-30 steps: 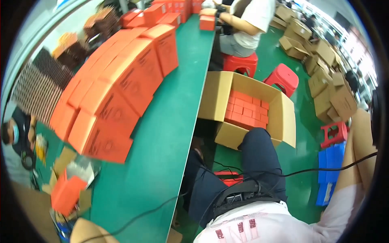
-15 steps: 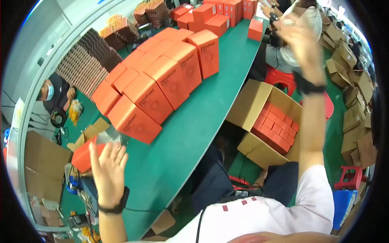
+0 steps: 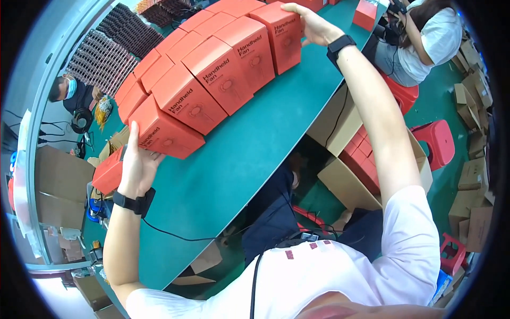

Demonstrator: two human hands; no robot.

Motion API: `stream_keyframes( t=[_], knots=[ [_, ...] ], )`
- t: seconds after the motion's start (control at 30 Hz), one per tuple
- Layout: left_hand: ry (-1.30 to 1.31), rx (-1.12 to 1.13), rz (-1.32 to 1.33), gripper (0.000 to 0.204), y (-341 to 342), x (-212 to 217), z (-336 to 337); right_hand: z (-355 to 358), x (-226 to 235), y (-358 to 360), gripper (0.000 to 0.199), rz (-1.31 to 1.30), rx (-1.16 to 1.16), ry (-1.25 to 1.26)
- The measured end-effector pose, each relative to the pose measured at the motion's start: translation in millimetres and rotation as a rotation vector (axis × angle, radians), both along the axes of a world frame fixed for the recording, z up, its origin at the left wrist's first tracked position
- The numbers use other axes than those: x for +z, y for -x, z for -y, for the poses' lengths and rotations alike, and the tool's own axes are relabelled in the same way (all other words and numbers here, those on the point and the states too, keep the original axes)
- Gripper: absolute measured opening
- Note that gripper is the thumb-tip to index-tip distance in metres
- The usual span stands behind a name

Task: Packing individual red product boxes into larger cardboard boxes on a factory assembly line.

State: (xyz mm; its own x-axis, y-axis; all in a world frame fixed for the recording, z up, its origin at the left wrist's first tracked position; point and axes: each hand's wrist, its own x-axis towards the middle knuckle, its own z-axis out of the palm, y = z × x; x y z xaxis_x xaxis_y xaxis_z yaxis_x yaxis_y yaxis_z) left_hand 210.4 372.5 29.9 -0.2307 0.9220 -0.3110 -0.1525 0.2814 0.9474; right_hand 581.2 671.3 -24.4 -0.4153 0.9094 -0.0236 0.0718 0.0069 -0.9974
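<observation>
Hands just landed on the orange-red boxes.
Left hand is spread against the near end, right hand open-fingered at the far one, so the green table row's now bracketed.

room along green tabletop, red boxes walling its far side, right forearm seemingly blocking carton

A red stool stands at the right of the frame, below a seated person in white. Cardboard boxes line the right edge; dark ridged stacks fill the upper left.
</observation>
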Motion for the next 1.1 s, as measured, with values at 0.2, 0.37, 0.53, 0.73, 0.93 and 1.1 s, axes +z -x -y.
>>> stream_keyframes(
  t=[0.2,0.37,0.53,0.73,0.93,1.1],
  knots=[
    [0.084,-0.005,0.021,0.082,-10,9,-7,41,41,-3,0.089,-0.111,0.268,0.003],
    [0.075,0.001,-0.043,0.072,-5,7,-3,59,42,0,0.088,0.045,0.055,0.103],
    [0.042,-0.063,0.055,0.057,-23,3,0,139,48,-71,0.066,0.088,-0.2,0.091],
    [-0.126,-0.343,0.146,0.057,-90,58,-1,333,119,-138,0.044,-0.012,-0.825,-0.279],
    [0.028,-0.638,0.255,0.052,-247,-2,-74,531,86,-253,0.046,0.241,-1.313,-0.097],
    [0.163,-0.917,0.292,0.043,-315,-97,-119,504,30,-219,0.052,0.279,-1.486,-0.153]
  ],
)
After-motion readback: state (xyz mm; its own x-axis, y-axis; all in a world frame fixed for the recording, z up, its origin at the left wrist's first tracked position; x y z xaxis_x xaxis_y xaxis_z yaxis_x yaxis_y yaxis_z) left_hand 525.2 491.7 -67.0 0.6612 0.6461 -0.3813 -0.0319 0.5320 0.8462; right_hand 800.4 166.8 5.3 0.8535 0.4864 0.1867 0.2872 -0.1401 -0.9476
